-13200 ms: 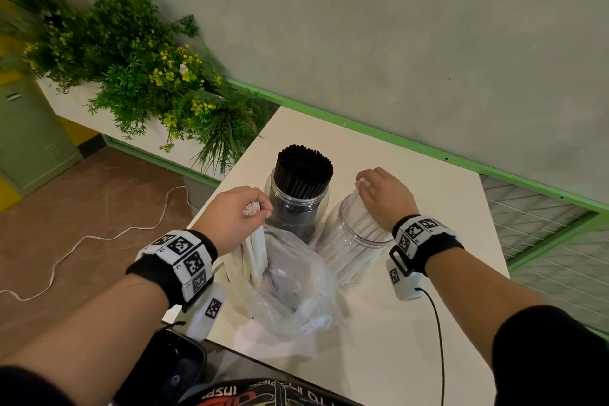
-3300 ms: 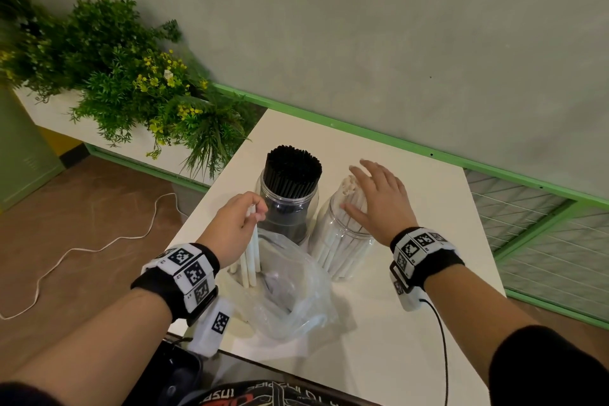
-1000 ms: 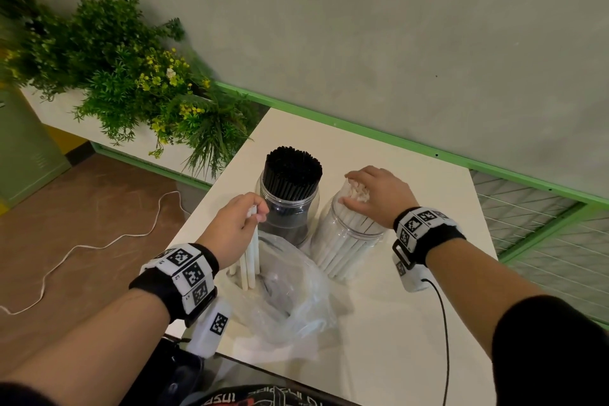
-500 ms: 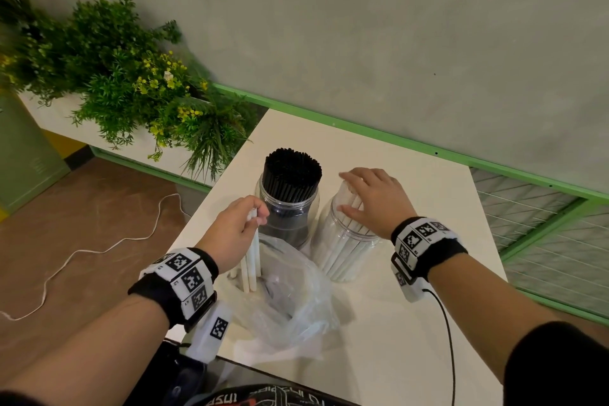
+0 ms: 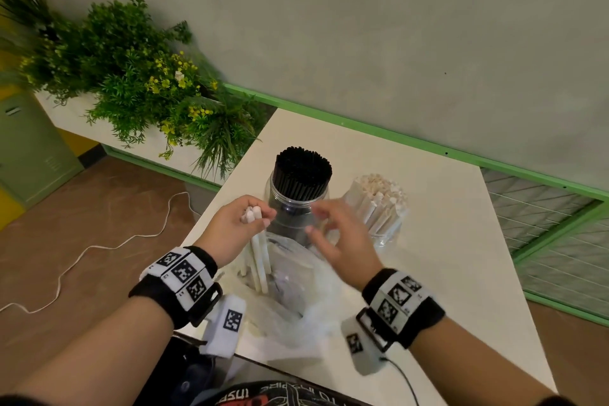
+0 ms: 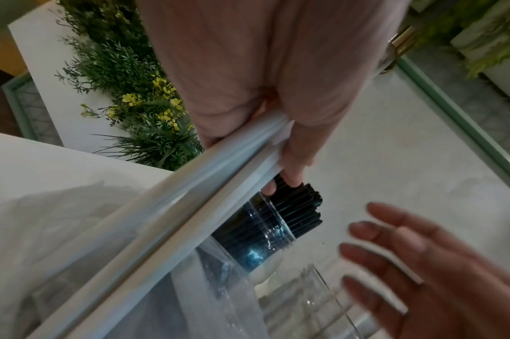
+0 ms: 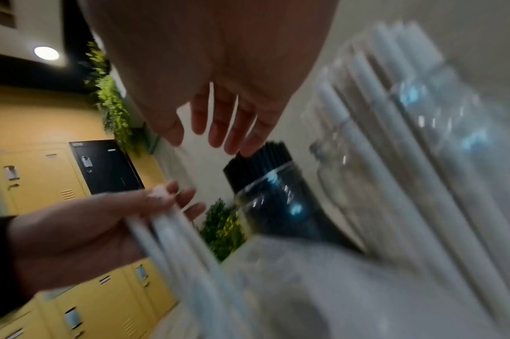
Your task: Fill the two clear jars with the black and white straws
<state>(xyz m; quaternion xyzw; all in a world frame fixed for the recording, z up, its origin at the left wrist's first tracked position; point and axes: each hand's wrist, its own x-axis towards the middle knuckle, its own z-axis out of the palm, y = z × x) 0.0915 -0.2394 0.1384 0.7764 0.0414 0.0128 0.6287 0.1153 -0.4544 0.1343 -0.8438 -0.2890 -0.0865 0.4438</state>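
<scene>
white straws (image 5: 258,254) in left grip (image 5: 235,224)

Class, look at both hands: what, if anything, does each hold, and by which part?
The left hand grips a small bundle of white straws near their top ends. The right hand is open and holds nothing.

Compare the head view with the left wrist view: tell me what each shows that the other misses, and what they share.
Only the head view shows the open tops of the white straws in the right jar, both wristbands and the white cable on the floor.

Only the left wrist view shows the left hand's fingers wrapped round the held white straws from the palm side.

Both show the jar of black straws, the plastic bag, the plants and the open right hand.
</scene>
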